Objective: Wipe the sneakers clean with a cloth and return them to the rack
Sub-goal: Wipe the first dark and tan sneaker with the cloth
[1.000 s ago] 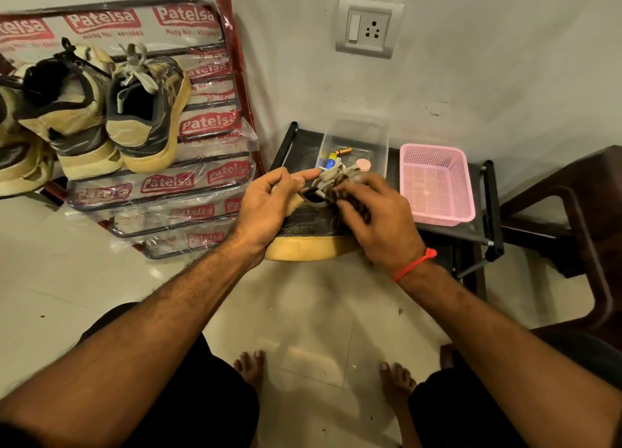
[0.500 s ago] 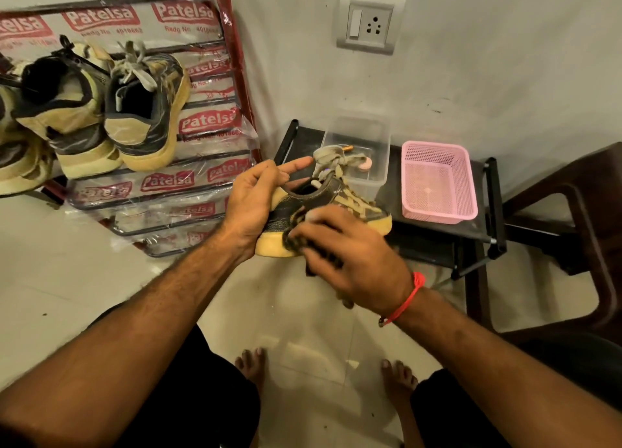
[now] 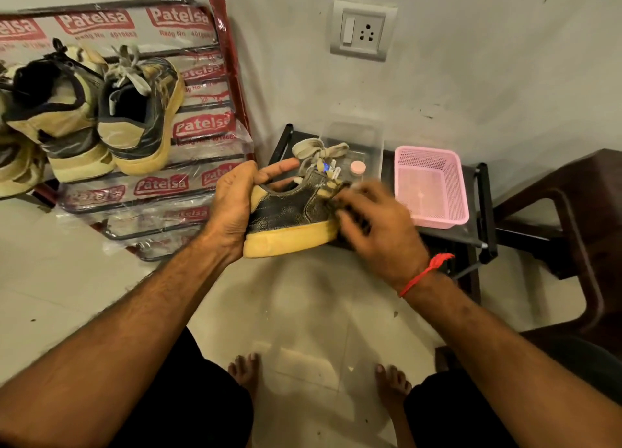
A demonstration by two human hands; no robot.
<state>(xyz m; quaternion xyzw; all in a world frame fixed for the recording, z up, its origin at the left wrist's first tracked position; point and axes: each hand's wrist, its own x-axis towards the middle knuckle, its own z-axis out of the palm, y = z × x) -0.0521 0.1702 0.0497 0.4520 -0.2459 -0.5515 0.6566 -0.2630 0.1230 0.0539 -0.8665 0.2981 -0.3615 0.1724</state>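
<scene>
Rubber sole: thick yellow-tan strip along the bottom of the sneaker [image 3: 289, 217], which is held up in the air over the floor, in front of the low black table [image 3: 471, 235].
Long axis: runs left to right across the view, heel left, toe right, sole down and tipped slightly toward the camera.
Left hand [image 3: 235, 208]: wrapped round the heel end, thumb lying straight along the collar. It's the anchor.
Right hand [image 3: 377, 225]: over the toe end, blurred, fingers curled on what looks like a dark cloth [image 3: 336, 208]. Hard to see much of the cloth, honestly.
Key relation: the unwiped-looking side panel lies left of the right hand, so any next stroke would probably run back along the shoe's length toward the heel.
Upper: dark, cracked, leathery grain; flat pale laces [image 3: 319, 151] flopping loose on top.
Rack [image 3: 215, 77]: far left, metal bars under printed plastic wrap, other sneakers [image 3: 141, 110] already on it, heels out. The left hand is nearer to it.
</scene>
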